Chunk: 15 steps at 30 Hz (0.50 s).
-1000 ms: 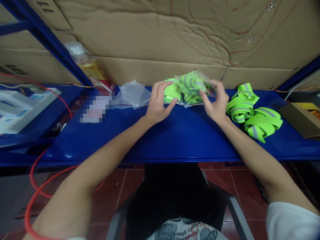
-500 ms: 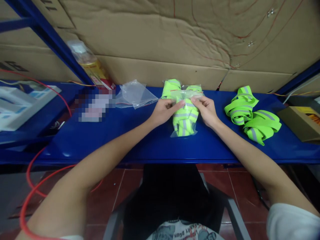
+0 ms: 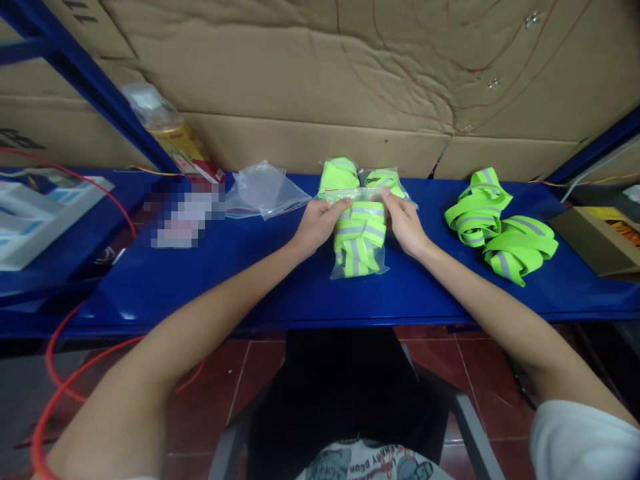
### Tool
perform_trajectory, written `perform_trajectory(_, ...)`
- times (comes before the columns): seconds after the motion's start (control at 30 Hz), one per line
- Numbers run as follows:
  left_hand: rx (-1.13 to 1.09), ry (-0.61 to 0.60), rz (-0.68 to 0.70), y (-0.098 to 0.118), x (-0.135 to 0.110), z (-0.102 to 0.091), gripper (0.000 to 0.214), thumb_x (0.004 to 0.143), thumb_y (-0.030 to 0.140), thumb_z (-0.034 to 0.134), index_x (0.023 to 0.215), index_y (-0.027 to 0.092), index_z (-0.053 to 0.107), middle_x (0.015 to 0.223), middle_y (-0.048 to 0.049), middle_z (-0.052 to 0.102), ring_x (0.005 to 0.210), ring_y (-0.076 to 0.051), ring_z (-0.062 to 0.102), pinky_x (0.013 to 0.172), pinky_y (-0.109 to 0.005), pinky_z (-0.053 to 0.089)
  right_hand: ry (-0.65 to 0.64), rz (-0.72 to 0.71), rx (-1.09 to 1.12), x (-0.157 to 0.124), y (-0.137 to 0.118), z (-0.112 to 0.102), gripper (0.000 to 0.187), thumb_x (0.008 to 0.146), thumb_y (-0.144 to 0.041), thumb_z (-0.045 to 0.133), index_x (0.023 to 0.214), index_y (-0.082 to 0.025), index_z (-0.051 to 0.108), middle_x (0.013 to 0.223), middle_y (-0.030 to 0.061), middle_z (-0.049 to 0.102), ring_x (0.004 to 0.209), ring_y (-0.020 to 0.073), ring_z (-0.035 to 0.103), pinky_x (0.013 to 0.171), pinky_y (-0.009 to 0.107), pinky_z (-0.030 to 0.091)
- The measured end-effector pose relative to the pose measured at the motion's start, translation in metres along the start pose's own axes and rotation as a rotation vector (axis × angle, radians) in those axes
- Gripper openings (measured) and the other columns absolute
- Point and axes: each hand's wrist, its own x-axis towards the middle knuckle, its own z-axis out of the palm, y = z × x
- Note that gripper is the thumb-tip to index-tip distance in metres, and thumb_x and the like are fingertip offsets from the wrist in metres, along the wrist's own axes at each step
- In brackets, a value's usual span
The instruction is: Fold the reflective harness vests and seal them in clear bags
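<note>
the clear bag (image 3: pixel 360 257) of yellow-green straps sits between and just below the hands; whether it rests fully on the surface (image 3: pixel 280 287) is hard to tell. the left hand (image 3: pixel 320 223) and right hand (image 3: pixel 406 220) each pinch one end of its top edge, thumbs uppermost. it looks light and soft, the straps likely to give and shift, the thin film probably slippery and easy to tear; the flat top corners seem the surest hold. the fingers under that edge are mostly hidden, and the bag partly covers two filled bags (image 3: pixel 340 175) beyond the hands. left of the left hand, a blocked-out item (image 3: pixel 183 217) is unreadable; far right of the right hand, the frame cuts off a box (image 3: pixel 583 240).
</note>
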Motion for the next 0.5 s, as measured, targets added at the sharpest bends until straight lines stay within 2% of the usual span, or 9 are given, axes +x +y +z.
perform_trajectory(0.1,0.069,0.001,0.023,-0.002,0.001,0.001,0.042,0.083,0.052,0.087,0.063,0.018,0.07,0.063,-0.0009,0.068,0.06,-0.016,0.062,0.062,-0.029,0.054,0.028,-0.009,0.006,0.001,-0.001,-0.002,0.068,0.079,-0.092,0.074,0.082,-0.024,0.082,0.067,-0.0002,0.064,0.059,0.0147,0.055,0.053,0.028,0.048)
perform_trajectory(0.17,0.014,-0.009,0.03,-0.001,0.0,0.004,0.037,0.084,0.052,0.085,0.074,0.018,0.076,0.075,-0.0027,0.076,0.073,-0.02,0.072,0.073,-0.031,0.06,0.03,-0.095,-0.039,0.001,-0.004,-0.002,0.065,0.077,-0.089,0.078,0.081,-0.025,0.083,0.069,0.0,0.068,0.06,0.0146,0.054,0.054,0.028,0.047)
perform_trajectory(0.3,-0.094,-0.085,0.015,0.004,-0.006,0.012,0.045,0.085,0.06,0.086,0.099,0.017,0.082,0.101,-0.0084,0.084,0.097,-0.025,0.081,0.096,-0.037,0.064,0.023,-0.211,-0.092,-0.004,-0.011,0.0,0.059,0.084,-0.084,0.076,0.081,-0.026,0.085,0.066,-0.0004,0.067,0.061,0.0155,0.053,0.054,0.029,0.045)
perform_trajectory(0.37,-0.083,-0.092,0.016,0.006,-0.009,0.013,0.046,0.082,0.058,0.091,0.101,0.017,0.083,0.104,-0.0099,0.085,0.1,-0.026,0.082,0.095,-0.037,0.065,0.023,-0.195,-0.061,-0.005,-0.011,0.001,0.055,0.084,-0.081,0.078,0.081,-0.026,0.085,0.066,-0.0004,0.068,0.063,0.0165,0.057,0.056,0.03,0.049)
perform_trajectory(0.5,-0.035,-0.001,0.021,0.007,-0.009,0.013,0.041,0.077,0.05,0.096,0.097,0.016,0.084,0.105,-0.0109,0.086,0.093,-0.025,0.082,0.085,-0.036,0.067,0.098,-0.054,0.074,-0.003,-0.009,-0.001,0.043,0.076,-0.068,0.091,0.088,-0.027,0.087,0.08,0.0006,0.079,0.07,0.0175,0.068,0.06,0.031,0.06)
